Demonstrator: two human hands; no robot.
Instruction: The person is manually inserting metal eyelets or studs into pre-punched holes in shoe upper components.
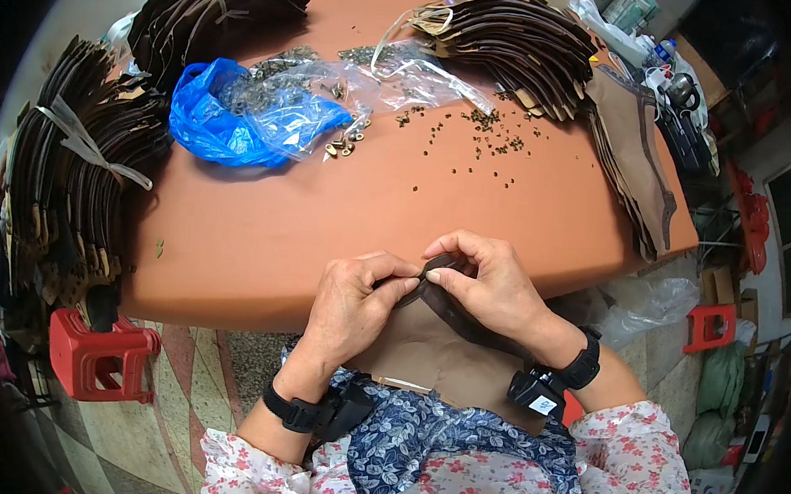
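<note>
My left hand and my right hand meet at the table's near edge. Both pinch the dark edge strip of a brown leather piece, thumbs and forefingers almost touching. From there the leather hangs over my lap, its dark strip running under my right hand. Whether a small metal part sits between my fingertips is hidden. Beyond my hands, many tiny brass-coloured metal pieces lie scattered over the orange-brown tabletop.
Tied stacks of dark leather pieces crowd the left side, with another stack at the back. Brown pieces overhang the right edge. A blue plastic bag and clear bags hold metal parts. Red stools stand on the floor.
</note>
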